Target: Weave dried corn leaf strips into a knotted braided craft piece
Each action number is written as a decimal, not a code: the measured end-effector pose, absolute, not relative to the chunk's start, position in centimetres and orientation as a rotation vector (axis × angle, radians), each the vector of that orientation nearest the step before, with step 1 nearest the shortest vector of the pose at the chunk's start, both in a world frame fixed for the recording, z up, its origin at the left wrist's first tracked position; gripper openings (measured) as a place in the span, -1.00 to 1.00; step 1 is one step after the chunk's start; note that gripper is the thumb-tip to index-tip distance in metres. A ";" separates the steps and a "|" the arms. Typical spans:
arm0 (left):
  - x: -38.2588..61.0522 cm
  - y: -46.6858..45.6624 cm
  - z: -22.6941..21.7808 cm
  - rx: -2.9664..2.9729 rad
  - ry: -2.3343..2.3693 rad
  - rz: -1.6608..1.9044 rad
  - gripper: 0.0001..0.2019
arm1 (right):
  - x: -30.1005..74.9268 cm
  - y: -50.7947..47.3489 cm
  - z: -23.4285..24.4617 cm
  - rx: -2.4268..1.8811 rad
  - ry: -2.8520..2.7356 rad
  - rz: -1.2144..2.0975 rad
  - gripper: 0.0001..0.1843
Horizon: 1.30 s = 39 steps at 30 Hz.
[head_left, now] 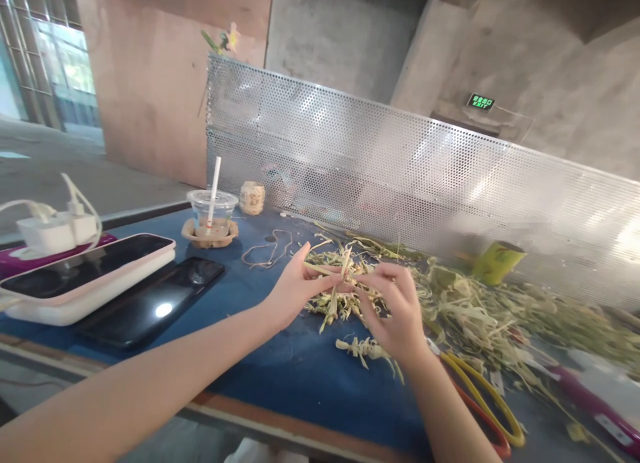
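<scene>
Over the middle of the blue table, my left hand point(295, 286) pinches pale dried plant strips point(346, 263) between thumb and fingers. My right hand point(397, 310) meets it from the right, its fingertips closed at the same strips. Under and behind both hands spreads a pile of shredded dry plant pieces point(320, 303). A short knotted piece made of plant strips point(363, 348) lies on the table just below my right hand. Scissors with yellow and red-orange handles point(483, 390) rest to the right, partly hidden by my right forearm.
Phones point(150, 303) and a power strip with chargers point(50, 240) occupy the left. A plastic cup with a straw point(213, 210) stands behind them, near a loop of string point(267, 253). More dried leaves point(470, 310) and a yellow-green container point(497, 263) line the right, before a perforated metal screen point(350, 150).
</scene>
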<state>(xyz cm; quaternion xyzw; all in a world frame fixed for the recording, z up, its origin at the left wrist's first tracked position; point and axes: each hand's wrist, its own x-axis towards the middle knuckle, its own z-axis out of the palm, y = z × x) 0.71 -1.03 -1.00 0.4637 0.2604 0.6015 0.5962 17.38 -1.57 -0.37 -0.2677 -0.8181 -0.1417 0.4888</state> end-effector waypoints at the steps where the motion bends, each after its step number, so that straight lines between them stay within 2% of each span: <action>1: 0.7 -1.0 -1.0 1.038 0.607 1.417 0.10 | 17.3 -1.7 -0.4 -0.614 -2.068 -0.429 -0.68; 3: 0.7 -1.0 -1.0 0.960 0.601 1.434 0.09 | 16.9 -1.8 -0.6 -0.598 -2.156 -0.528 -0.69; 8: 1.0 -1.5 -1.0 0.889 0.584 1.420 0.11 | 16.3 -1.9 -1.1 -0.598 -2.130 -0.584 -0.84; 12: 1.1 -1.4 -1.1 0.977 0.641 1.422 0.12 | 16.2 -1.8 -1.1 -0.607 -2.082 -0.486 -0.91; 17: 0.8 -1.1 -1.1 1.055 0.736 1.480 0.10 | 16.2 -1.4 -1.1 -0.662 -2.021 -0.308 -0.89; 20: 0.6 -1.2 -1.1 1.131 0.750 1.505 0.07 | 16.2 -1.0 -1.2 -0.753 -1.959 -0.123 -0.90; 29: 0.6 -1.2 -1.6 1.497 0.839 1.513 -0.03 | 15.7 -0.1 -1.8 -0.993 -1.565 0.781 -0.95; 35: 0.5 -1.3 -1.6 1.751 0.941 1.518 -0.10 | 15.6 0.0 -1.7 -0.947 -1.442 1.024 -0.84; 39: 0.6 -1.5 -1.4 1.690 0.896 1.528 -0.11 | 15.6 0.4 -2.2 -0.925 -1.315 1.270 -0.74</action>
